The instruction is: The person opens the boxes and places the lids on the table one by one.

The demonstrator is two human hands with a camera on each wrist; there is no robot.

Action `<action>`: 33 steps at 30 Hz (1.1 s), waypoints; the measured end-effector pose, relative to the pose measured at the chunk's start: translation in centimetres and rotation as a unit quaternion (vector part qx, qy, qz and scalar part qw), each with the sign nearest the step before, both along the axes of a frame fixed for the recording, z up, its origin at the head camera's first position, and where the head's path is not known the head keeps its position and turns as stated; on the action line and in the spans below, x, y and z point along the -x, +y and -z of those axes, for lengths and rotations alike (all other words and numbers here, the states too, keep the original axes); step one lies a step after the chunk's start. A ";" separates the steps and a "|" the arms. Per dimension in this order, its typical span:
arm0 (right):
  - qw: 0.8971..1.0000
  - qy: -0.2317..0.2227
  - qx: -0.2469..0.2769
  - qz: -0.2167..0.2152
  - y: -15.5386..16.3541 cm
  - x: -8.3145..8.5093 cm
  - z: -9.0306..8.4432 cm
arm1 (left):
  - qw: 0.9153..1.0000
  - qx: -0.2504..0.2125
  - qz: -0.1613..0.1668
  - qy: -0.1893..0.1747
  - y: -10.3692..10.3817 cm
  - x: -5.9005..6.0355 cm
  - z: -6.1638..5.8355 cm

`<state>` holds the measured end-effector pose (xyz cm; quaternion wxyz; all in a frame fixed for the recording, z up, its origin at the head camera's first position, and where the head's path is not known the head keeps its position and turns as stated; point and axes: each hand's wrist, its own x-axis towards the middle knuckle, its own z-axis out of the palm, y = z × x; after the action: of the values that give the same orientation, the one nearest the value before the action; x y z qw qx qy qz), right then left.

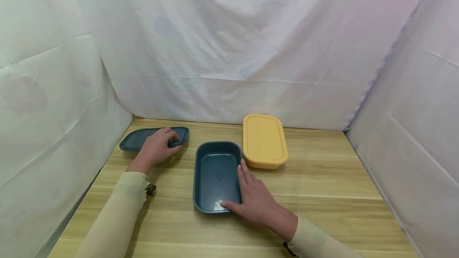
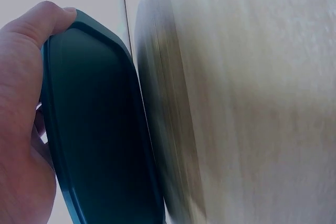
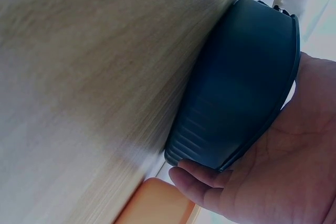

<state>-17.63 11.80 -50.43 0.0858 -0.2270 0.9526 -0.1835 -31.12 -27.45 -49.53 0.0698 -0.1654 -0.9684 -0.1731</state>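
A dark blue lid (image 1: 138, 139) is at the back left of the table, and my left hand (image 1: 159, 144) grips its right end. In the left wrist view the thumb (image 2: 52, 18) lies over the lid's edge, with the other fingers mostly hidden behind the lid (image 2: 100, 124). The uncovered dark blue food container (image 1: 218, 178) stands upright at the middle of the table, with nothing inside. My right hand (image 1: 256, 198) rests along its right side, fingers extended against the outer wall and thumb across the near rim. From the right wrist view, the palm touches the container's (image 3: 236, 82) rim.
A yellow food container (image 1: 265, 138) with its lid on stands just behind and right of the blue one, very close to it. White cloth (image 1: 229, 43) hangs behind the wooden table (image 1: 322, 194) and along both sides.
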 end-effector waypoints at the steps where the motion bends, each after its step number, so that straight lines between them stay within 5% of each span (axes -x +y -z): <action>1: 1.000 0.001 0.001 0.000 0.0 0.0 0.0 | 1.000 0.000 -0.001 -0.001 0.0 0.0 0.0; 33: 1.000 -0.004 0.010 0.003 0.1 -0.1 -0.2 | 1.000 0.022 0.005 -0.002 0.4 0.1 1.0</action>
<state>-17.55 11.85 -50.26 0.0864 -0.2242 0.9511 -0.1940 -31.19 -27.04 -50.53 0.0633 -0.1711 -0.9713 -0.1529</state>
